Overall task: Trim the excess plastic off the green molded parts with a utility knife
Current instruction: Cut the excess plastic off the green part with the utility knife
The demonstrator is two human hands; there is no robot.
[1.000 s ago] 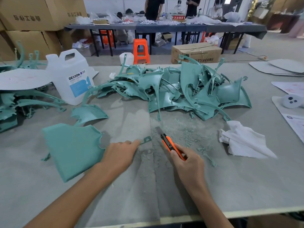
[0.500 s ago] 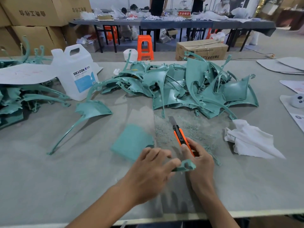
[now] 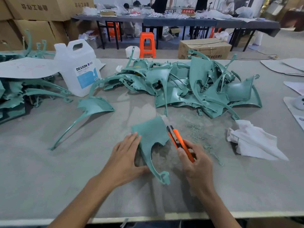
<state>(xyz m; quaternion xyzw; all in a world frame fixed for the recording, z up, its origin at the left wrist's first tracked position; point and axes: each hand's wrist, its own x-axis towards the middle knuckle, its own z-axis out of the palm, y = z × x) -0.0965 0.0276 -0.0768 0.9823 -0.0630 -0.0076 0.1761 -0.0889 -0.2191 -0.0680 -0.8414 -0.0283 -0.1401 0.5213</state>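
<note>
In front of me, at the middle of the grey table, is a green molded part (image 3: 150,134) with a broad flat panel and a curved stem ending in a small tab. My left hand (image 3: 125,160) holds it by its left edge, fingertips on the panel and thumb against the stem. My right hand (image 3: 195,165) grips an orange utility knife (image 3: 178,142). The knife's blade is extended and lies along the panel's right edge. Green shavings (image 3: 195,129) are scattered just right of the knife.
A large pile of green parts (image 3: 205,89) lies behind the work spot, and another heap (image 3: 16,96) sits at far left under white sheets. One single part (image 3: 93,107) lies to the left. A white jug (image 3: 79,69) stands at back left. A white cloth (image 3: 253,142) is to the right.
My left hand has drawn the green part from the left to the middle and turned it. The knife has swung over so its blade now meets the part's right edge.
</note>
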